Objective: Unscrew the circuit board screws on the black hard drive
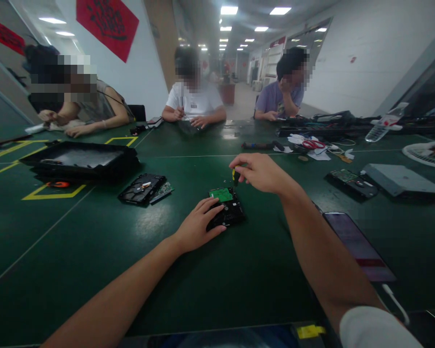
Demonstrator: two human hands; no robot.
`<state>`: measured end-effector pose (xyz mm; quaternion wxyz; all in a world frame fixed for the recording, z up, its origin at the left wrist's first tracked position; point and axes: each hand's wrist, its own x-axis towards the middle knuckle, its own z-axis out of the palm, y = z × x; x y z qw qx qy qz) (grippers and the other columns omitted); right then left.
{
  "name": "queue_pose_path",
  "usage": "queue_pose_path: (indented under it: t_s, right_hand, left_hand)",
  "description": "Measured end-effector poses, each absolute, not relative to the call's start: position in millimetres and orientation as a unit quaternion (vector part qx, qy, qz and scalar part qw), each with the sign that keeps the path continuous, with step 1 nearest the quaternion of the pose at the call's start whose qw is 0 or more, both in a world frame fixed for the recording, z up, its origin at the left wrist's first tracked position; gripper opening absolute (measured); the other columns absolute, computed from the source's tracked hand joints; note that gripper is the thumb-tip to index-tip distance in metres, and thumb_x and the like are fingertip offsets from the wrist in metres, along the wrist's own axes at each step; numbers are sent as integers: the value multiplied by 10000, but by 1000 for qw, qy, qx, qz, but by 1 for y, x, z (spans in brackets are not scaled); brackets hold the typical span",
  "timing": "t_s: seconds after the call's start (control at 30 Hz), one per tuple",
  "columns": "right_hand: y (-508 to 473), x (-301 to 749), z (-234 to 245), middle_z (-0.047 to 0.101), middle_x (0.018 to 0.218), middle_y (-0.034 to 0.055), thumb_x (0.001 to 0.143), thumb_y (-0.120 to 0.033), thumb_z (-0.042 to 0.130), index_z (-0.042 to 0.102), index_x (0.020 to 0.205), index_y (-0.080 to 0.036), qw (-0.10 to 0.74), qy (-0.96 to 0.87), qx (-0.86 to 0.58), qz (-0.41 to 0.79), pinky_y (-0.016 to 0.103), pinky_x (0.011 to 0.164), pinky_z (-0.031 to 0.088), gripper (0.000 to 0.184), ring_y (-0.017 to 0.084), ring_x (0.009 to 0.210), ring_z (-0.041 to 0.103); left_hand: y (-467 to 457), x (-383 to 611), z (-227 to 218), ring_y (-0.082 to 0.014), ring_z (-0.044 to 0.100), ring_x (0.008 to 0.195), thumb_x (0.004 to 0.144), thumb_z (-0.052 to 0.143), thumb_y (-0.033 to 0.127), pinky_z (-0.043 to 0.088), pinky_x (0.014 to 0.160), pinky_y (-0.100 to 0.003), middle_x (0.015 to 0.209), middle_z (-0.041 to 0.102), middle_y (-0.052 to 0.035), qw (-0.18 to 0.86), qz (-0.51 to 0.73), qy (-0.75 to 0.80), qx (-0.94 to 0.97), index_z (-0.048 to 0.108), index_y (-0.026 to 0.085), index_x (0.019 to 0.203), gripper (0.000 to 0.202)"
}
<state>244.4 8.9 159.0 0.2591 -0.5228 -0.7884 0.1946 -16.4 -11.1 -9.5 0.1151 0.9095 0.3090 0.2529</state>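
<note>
A black hard drive [234, 212] with a green circuit board [223, 194] facing up lies on the table in front of me. My left hand [201, 223] holds it by its left side, fingers over the top and thumb along the near edge. Above the drive's far right corner, my right hand [255, 173] pinches a small yellow and black screwdriver [235, 176], which points down. The screwdriver's tip is too small to see whether it sits in a screw. Tiny bits, perhaps screws, lie just beyond the drive.
Left are another hard drive [141, 188], a loose circuit board [162, 192] and black trays [83, 159]. Right are a third drive [351, 183], a grey metal box [404, 180] and a phone [358, 246] with a cable. Several people sit across the green table [94, 251].
</note>
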Motion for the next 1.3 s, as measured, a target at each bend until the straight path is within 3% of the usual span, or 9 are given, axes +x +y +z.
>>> queue_pose_path:
  t_s: [0.2, 0.33, 0.47, 0.57, 0.77, 0.93, 1.03, 1.13, 1.3]
  right_hand:
    - [9, 246, 160, 811, 958, 49, 996, -262, 685, 748, 1031, -189, 267, -780, -545, 151, 290, 715, 505, 103, 156, 680, 729]
    - [9, 246, 159, 797, 867, 40, 970, -358, 747, 713, 953, -191, 262, -768, -564, 151, 287, 672, 497, 171, 160, 628, 723]
    - [9, 245, 157, 778, 769, 29, 990, -261, 691, 718, 1024, -188, 266, -766, -555, 186, 277, 682, 524, 85, 178, 662, 753]
    - [10, 244, 156, 795, 812, 37, 992, -211, 658, 738, 1107, -195, 270, -770, -540, 207, 274, 719, 545, 141, 187, 738, 775]
    - [10, 242, 158, 792, 857, 30, 1052, -355, 605, 777, 1000, -214, 266, -788, -516, 203, 269, 697, 513, 228, 173, 736, 733]
    - [9, 244, 159, 810, 942, 35, 1015, -294, 659, 753, 1046, -205, 284, -778, -525, 198, 266, 659, 499, 133, 133, 628, 699]
    - [6, 242, 159, 812, 1003, 47, 988, -338, 714, 728, 1006, -202, 293, -763, -539, 204, 278, 643, 505, 138, 124, 579, 687]
    - [6, 240, 160, 802, 939, 42, 970, -380, 743, 715, 926, -200, 289, -759, -551, 190, 290, 664, 509, 187, 136, 578, 694]
    - [8, 244, 158, 802, 982, 41, 976, -327, 713, 738, 970, -214, 294, -774, -529, 188, 289, 687, 514, 116, 150, 641, 714]
  left_hand:
    - [-10, -17, -10, -380, 416, 1554, 1030, 678, 524, 420, 1262, -654, 1630, 503, -158, 117, 242, 310, 912, 526, 253, 1587, 638]
    - [-10, -17, -10, -384, 416, 1551, 1033, 668, 530, 415, 1265, -651, 1630, 500, -166, 113, 241, 312, 912, 528, 242, 1585, 638]
    - [-11, -17, -9, -384, 419, 1548, 1027, 679, 523, 422, 1262, -646, 1628, 502, -167, 114, 244, 309, 912, 530, 240, 1584, 643]
    - [-12, -16, -8, -379, 419, 1548, 1032, 671, 520, 423, 1266, -632, 1627, 501, -173, 111, 239, 311, 913, 531, 224, 1581, 639]
    - [-13, -16, -5, -387, 423, 1550, 1023, 688, 517, 423, 1259, -654, 1631, 504, -162, 116, 242, 315, 911, 528, 244, 1583, 642]
    - [-12, -16, -6, -390, 443, 1538, 1012, 706, 506, 432, 1248, -662, 1634, 504, -161, 123, 251, 311, 908, 531, 265, 1583, 644]
    - [-12, -16, -8, -386, 439, 1542, 1013, 706, 509, 429, 1252, -657, 1634, 502, -162, 122, 254, 306, 910, 531, 263, 1583, 646]
    - [-12, -16, -8, -386, 437, 1544, 1012, 709, 507, 427, 1256, -654, 1634, 502, -162, 121, 254, 306, 910, 529, 261, 1587, 652]
    - [-12, -16, -7, -385, 431, 1548, 1021, 697, 512, 420, 1264, -655, 1640, 495, -156, 119, 254, 304, 910, 529, 267, 1590, 642]
